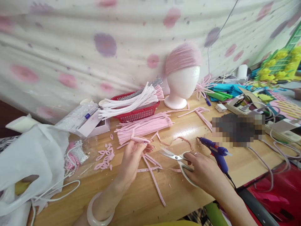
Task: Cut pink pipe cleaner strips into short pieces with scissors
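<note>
My left hand (130, 158) pinches a bent pink pipe cleaner (138, 138) between thumb and fingers, just in front of a thick bundle of pink pipe cleaners (145, 129). In my right hand (203, 168) is a pair of scissors (176, 157), fingers through the handles. Its blades are slightly apart and point left toward my left hand, touching nothing. Loose pink pipe cleaners (158, 191) lie below my left hand. Left of that hand sits a small pile of looped pink pieces (105, 159). A pink tape measure (147, 169) runs across the wooden table, partly hidden.
A blue glue gun (217, 152) with a cord lies right of the scissors. Behind stand a red basket (138, 114) of white and silver stems and a white foam head (182, 83) with a pink covering. Plastic bags (42, 157) crowd the left; power strips (284, 124) the right.
</note>
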Tool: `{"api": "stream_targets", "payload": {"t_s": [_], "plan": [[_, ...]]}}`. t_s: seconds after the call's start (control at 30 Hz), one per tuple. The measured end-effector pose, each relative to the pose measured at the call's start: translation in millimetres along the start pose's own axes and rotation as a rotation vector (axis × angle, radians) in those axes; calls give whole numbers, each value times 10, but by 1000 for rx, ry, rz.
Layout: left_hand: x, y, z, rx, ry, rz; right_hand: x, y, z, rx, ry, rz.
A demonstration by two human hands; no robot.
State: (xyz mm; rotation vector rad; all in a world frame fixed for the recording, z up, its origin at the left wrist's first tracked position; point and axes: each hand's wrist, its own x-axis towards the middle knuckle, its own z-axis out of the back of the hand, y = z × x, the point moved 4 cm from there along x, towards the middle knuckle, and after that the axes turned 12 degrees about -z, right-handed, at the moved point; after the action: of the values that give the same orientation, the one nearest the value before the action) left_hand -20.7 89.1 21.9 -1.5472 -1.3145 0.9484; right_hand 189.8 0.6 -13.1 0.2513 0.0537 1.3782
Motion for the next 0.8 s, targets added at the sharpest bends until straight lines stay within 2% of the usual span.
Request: {"api": "stream_targets", "payload": {"t_s": [0.07, 0.23, 0.37, 0.4, 0.47, 0.57, 0.63, 0.7, 0.8], "plan": [[-11, -26, 48, -18, 20, -43, 19, 5, 6, 55, -53, 22], [-59, -123, 199, -1, 26, -128, 14, -69, -142, -36, 5, 8], [-122, -184, 269, 0, 93, -150, -12, -179, -89, 78, -142, -41], [-141, -183, 288, 9, 111, -152, -11, -189, -79, 94, -128, -37], [-181, -168, 335, 100, 156, -180, -5, -189, -88, 52, -19, -15], [-249, -131, 412, 539, 258, -309, -11, -204, -104, -45, 133, -5], [-291, -78, 439, 939, 354, -379, -28, -237, -74, -3, 108, -24], [-316, 3, 437, 1216, 478, -382, -65, -273, -52, 79, 56, -34], [-299, 118, 414, 1481, 595, -291, -149, -310, -110, 70, 91, -39]]}}
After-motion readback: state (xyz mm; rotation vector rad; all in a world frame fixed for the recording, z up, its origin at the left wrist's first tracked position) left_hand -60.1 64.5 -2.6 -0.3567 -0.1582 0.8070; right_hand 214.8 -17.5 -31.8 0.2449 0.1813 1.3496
